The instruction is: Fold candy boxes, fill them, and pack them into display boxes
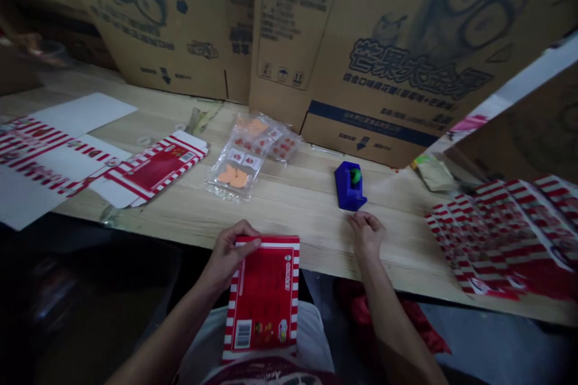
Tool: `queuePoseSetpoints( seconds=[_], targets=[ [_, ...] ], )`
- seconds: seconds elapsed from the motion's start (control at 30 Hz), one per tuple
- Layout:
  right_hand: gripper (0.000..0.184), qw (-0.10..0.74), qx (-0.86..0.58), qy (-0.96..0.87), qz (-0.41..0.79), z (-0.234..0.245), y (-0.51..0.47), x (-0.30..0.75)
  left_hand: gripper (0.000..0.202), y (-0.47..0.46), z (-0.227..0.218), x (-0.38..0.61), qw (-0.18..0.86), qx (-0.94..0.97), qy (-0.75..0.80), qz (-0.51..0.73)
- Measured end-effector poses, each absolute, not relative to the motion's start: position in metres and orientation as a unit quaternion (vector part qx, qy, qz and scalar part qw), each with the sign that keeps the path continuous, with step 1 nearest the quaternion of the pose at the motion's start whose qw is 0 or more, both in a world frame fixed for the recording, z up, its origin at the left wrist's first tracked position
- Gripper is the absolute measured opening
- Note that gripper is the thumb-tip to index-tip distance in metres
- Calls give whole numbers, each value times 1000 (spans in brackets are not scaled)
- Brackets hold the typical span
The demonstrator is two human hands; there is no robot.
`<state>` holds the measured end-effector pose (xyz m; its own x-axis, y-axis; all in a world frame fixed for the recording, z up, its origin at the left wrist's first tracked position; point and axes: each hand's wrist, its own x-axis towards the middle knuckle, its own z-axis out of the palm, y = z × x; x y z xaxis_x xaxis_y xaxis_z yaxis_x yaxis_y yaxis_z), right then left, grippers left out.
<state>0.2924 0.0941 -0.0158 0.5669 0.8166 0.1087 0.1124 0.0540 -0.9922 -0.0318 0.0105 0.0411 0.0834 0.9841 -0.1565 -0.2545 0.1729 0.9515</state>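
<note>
My left hand [232, 255] is closed on the upper left edge of a flat red box [266, 295] with red-and-white striped borders, the thumb lying on its face. The box is held over my lap at the table's front edge, its barcode toward the lower end. My right hand [368, 231] pinches at the front lip of a blue tape dispenser [347, 192], apparently on the end of the clear tape, which barely shows. A green core [356, 176] sits in the dispenser.
Clear bags [244, 159] with orange shapes lie mid-table. Striped flat boxes [158, 168] and white-backed sheets [85, 113] are at left. Striped packages [506, 234] stand in a row at right. Large cartons [289, 96] wall off the back. Another person's hand [29, 42] shows far left.
</note>
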Motion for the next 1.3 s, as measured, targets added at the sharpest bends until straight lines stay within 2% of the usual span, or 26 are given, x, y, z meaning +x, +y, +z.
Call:
queuePoseSetpoints(
  seconds=[0.07,0.1,0.2,0.3,0.37,0.47,0.57,0.67,0.77,0.87,0.97,1.07,1.2,1.3],
  targets=[
    [29,572,-584,-428,385,15,90,278,20,12,43,-27,629,407,439,496],
    [28,518,-544,-482,452,34,89,268,20,14,44,-24,629,418,434,492],
    [27,239,-360,-689,582,89,96,231,21,17,46,-15,616,459,427,477],
    [28,27,-223,-799,557,121,108,196,21,20,47,-8,611,479,425,465],
    [26,-33,-193,-847,495,125,113,180,20,21,47,-6,601,490,426,466],
    [25,-53,-233,-901,362,120,116,168,20,20,48,-6,590,498,433,465],
    [28,-62,-299,-884,353,111,120,166,23,18,51,-8,582,504,438,465],
    [43,-104,-326,-785,516,96,122,169,22,14,57,-8,568,536,422,461],
    [60,-162,-277,-617,719,72,116,172,20,11,64,-7,563,579,390,443],
    [60,-86,-274,-551,783,59,111,175,19,10,67,-9,556,589,389,439],
    [48,6,-282,-626,727,73,116,180,21,11,66,-13,562,567,409,443],
    [39,58,-285,-751,593,99,116,183,23,14,63,-16,563,554,417,450],
    [33,41,-294,-867,400,121,94,180,26,8,67,-12,552,543,428,467],
    [31,10,-325,-858,397,123,73,193,30,5,77,-16,564,581,387,441]
  ],
)
